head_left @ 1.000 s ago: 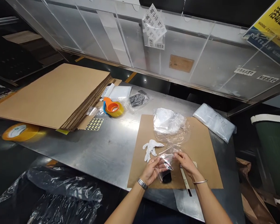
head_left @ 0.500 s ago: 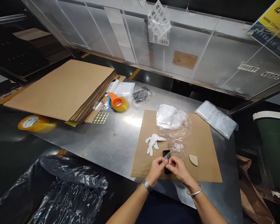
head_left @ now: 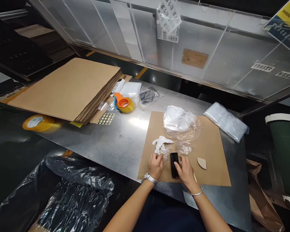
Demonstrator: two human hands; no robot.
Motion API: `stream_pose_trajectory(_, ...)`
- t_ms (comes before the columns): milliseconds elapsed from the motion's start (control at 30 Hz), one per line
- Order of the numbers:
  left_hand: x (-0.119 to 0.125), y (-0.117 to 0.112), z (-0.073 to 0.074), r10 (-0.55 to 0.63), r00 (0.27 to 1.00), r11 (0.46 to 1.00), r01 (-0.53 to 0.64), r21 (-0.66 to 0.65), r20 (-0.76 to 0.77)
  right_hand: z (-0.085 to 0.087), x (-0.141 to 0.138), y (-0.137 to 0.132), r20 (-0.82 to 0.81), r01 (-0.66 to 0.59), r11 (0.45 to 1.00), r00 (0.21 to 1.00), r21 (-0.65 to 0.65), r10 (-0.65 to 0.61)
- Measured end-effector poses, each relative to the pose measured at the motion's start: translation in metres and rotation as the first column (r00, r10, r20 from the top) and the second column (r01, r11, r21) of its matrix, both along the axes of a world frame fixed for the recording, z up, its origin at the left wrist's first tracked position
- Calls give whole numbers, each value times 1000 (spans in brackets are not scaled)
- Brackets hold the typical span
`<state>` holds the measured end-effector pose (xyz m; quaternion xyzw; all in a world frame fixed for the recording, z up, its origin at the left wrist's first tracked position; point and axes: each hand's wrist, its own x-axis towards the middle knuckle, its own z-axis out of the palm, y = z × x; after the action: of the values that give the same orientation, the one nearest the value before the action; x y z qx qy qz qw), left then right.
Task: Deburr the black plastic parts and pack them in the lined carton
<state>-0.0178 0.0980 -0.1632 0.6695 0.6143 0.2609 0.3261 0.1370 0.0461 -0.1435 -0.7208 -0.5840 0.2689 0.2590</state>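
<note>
Phone (head_left: 174, 164) (black, screen dark) lies flat on the cardboard sheet (head_left: 212, 151), lower centre of the frame. Left of it, the left hand (head_left: 156, 163) is curled on a scrap of clear film (head_left: 165, 155). On its right, the right hand (head_left: 185, 169) grips it, thumb on its face. The step looks like unwrapping. The next move calls for a steady hold on the phone while the film comes clear.

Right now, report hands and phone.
Left hand curled by clear film, grip unclear. Right hand resting on black phone, lying on cardboard sheet. White glove nearby, clear of phone.
</note>
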Motion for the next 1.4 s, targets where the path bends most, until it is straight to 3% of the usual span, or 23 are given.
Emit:
stream_pose_trajectory(100,-7,4,-14,15,996,1000,-15,6,-85,-25,2,-19,75,92,994,993,-59,-88)
stream_pose_trajectory(200,-9,-2,-24,-58,991,998,55,-25,-117,-39,5,-40,62,89,991,995,-105,-83)
stream_pose_trajectory(400,-10,-12,-38,-247,968,968,244,-66,-42,-30,11,-71,-155,-101,985,985,-138,80)
stream_pose_trajectory(500,-13,-8,-39,-341,940,938,342,-48,30,-35,8,-77,-237,-178,970,962,-162,137)
stream_pose_trajectory(600,-18,-2,-37,-450,891,891,452,-29,65,-48,8,-76,-236,-147,970,967,-195,99)
stream_pose_trajectory(733,-22,-4,-32,-549,835,835,549,-10,29,-56,6,-75,-154,-11,975,988,-221,-24)
stream_pose_trajectory(1000,4,-45,-7,-599,774,783,620,53,-203,-39,-34,-74,-23,221,954,973,-201,-231)
stream_pose_trajectory(1133,2,-37,6,-611,736,748,657,93,-291,-36,-38,-71,-58,339,917,932,-210,-358)
stream_pose_trajectory(1200,0,-29,12,-640,702,708,697,116,-313,-31,-36,-71,-66,391,894,908,-220,-413)
stream_pose_trajectory(1267,3,-28,22,-702,636,628,765,142,-322,-23,-34,-73,-52,419,882,897,-217,-439)
stream_pose_trajectory(1400,23,-43,53,-849,418,375,908,188,-323,2,-22,-83,-3,433,873,896,-223,-445)
